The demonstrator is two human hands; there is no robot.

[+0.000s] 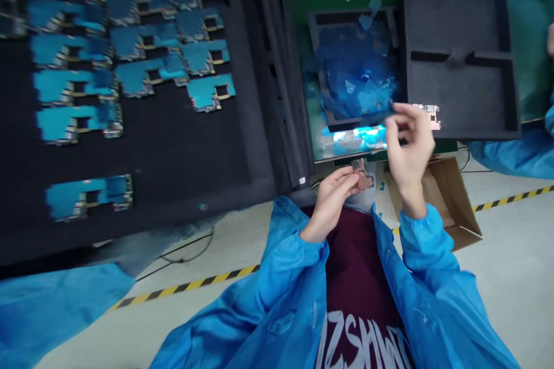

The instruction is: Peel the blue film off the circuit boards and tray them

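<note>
My left hand (333, 199) pinches a small circuit board (365, 182) by its left side, in front of the table edge. The board shows a bare copper-coloured face. My right hand (409, 141) is raised at the near right corner of a black tray heaped with blue film pieces (359, 78). Its thumb and forefinger are drawn together; blur hides what is between them, if anything. Partly behind this hand, another circuit board (434, 117) lies at the near left corner of a divided black tray (459, 92).
On the left, a black foam surface (182, 144) bears several rows of blue-covered circuit boards (73, 121). Stacked black trays (281, 81) stand beside it. A cardboard box (450, 196) sits on the floor below. Blue sleeves of other people (515, 150) show at both sides.
</note>
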